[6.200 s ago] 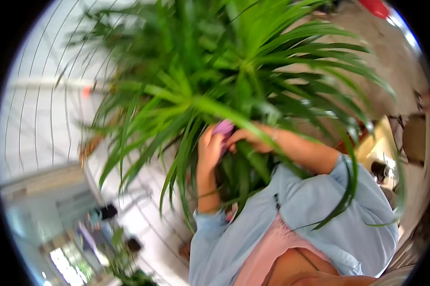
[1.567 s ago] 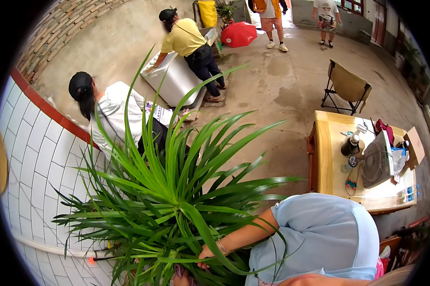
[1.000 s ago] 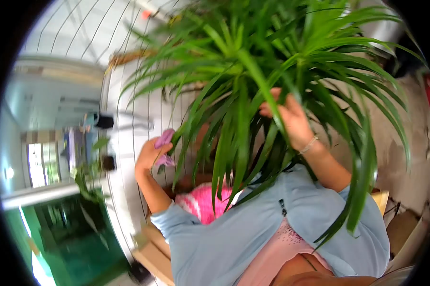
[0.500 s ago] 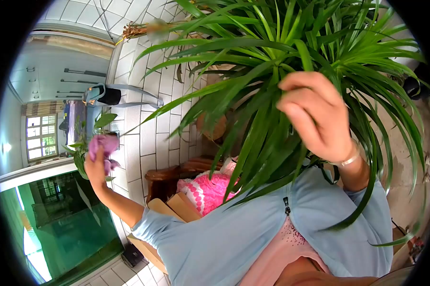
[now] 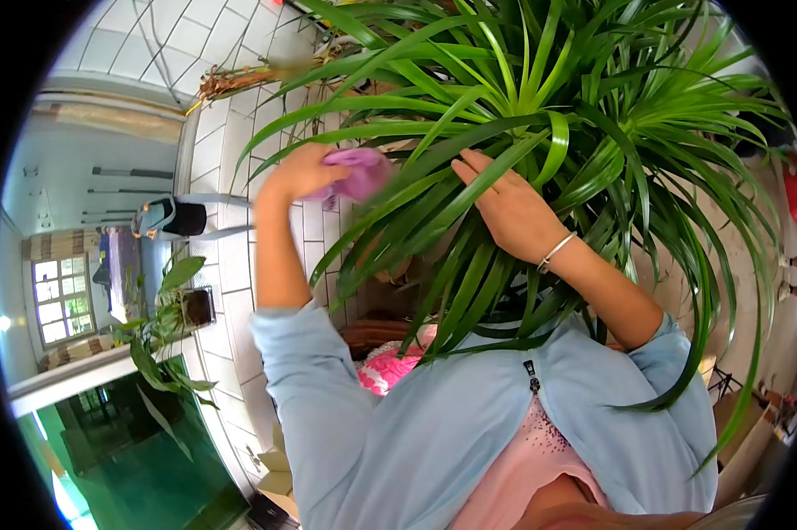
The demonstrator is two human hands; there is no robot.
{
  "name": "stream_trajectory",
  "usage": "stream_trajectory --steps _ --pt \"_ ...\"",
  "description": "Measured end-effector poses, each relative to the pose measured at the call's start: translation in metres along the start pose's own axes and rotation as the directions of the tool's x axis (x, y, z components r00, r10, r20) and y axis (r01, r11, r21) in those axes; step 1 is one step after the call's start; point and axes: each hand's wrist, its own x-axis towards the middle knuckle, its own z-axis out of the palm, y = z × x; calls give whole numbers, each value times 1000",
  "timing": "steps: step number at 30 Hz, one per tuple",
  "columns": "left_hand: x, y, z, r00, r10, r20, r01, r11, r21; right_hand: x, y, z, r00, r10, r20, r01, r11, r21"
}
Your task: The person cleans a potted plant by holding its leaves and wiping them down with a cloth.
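My left hand (image 5: pixel 303 173) is closed around a crumpled purple cloth (image 5: pixel 363 174), held at the left side of a large plant with long, narrow green leaves (image 5: pixel 469 190). The cloth is slightly blurred and overlaps the nearby leaf tips. Among the leaves in the middle is my right hand (image 5: pixel 517 212), a bracelet (image 5: pixel 557 252) on its wrist. Its fingers look closed on a long leaf, which crosses over them; the thumb is hidden. The plant's base is hidden under its foliage.
Left is a white tiled floor (image 5: pixel 239 349) with a smaller potted plant (image 5: pixel 198 306) beside a green glass panel (image 5: pixel 107 442). Another person (image 5: pixel 182 216) stands in the background. A pink patterned fabric (image 5: pixel 385 367) and a dried plant stalk (image 5: pixel 235 81) also show.
My left hand has brought the purple cloth from the far left in to the plant. My right hand has moved down and left, its fingers now in among the leaves.
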Motion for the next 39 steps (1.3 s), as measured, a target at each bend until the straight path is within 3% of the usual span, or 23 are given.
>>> stream_trajectory --steps 2,3,4,5,7,8,10,11,12,14,18,20,22,24,26,27,30,32,33,34,36,37,39 --pt "56 -7 24 996 -47 80 44 998 44 -2 10 12 997 -78 -20 75 991 -108" --pt "95 -29 51 972 235 -4 -235 972 21 -3 9 10 998 -58 -33 54 992 -116" --pt "119 -37 66 863 498 -84 -499 867 17 -6 3 7 998 7 60 -2 996 -94" --pt "118 -19 68 855 514 -67 -514 858 24 -8 0 4 985 70 156 -59 996 -74" --pt "101 21 76 836 542 -83 -547 811 -206 -11 0 3 981 97 167 -80 992 -102" --pt "109 23 84 827 559 -65 -559 802 -211 -14 -1 3 977 101 186 -79 989 -124" --pt "118 33 94 830 557 25 -449 696 -561 -17 -2 5 985 102 139 -83 987 -136" --pt "117 36 100 883 465 67 -221 538 -814 -19 -2 4 992 80 95 -67 988 -137" --pt "115 37 111 876 476 77 -219 535 -816 -19 -3 6 991 96 96 -81 986 -146" --pt "113 41 132 831 549 -89 -305 316 -898 -19 -5 7 994 98 55 -91 988 -128" --pt "111 53 142 812 560 -166 -447 412 -794 -20 -8 6 991 128 25 -123 981 -151" --pt "125 43 160 932 341 123 53 207 -977 -19 -7 4 976 193 104 -186 980 -77" --pt "158 9 160 835 544 83 -166 393 -904 -19 -11 0 966 159 205 -118 973 -197" --pt "120 49 154 956 236 -176 -205 106 -973 -26 -23 -5 958 211 193 -164 958 -234" --pt "90 17 176 972 196 -125 -176 265 -948 -45 -35 27 976 91 198 -67 990 -123" --pt "137 13 186 939 325 -113 -237 372 -898 -41 -18 22 981 110 163 -82 983 -166" --pt "117 34 173 945 326 -24 -192 494 -848 -34 -5 34 980 133 149 -108 980 -165" --pt "129 43 160 900 437 3 -85 183 -979 -24 14 40 972 136 193 -103 980 -170" --pt "128 50 155 915 387 112 105 40 -994 -24 15 39 977 133 167 -101 978 -185" --pt "107 61 141 907 410 93 77 56 -995 -24 1 24 982 131 136 -100 973 -210" --pt "83 71 143 988 152 41 48 -41 -998 -32 -1 31 986 121 115 -103 983 -151" --pt "122 41 162 941 321 104 147 -115 -982 -31 1 32 986 130 108 -111 981 -161" --pt "125 32 168 926 362 103 169 -157 -973 -31 0 29 983 121 134 -100 983 -157"
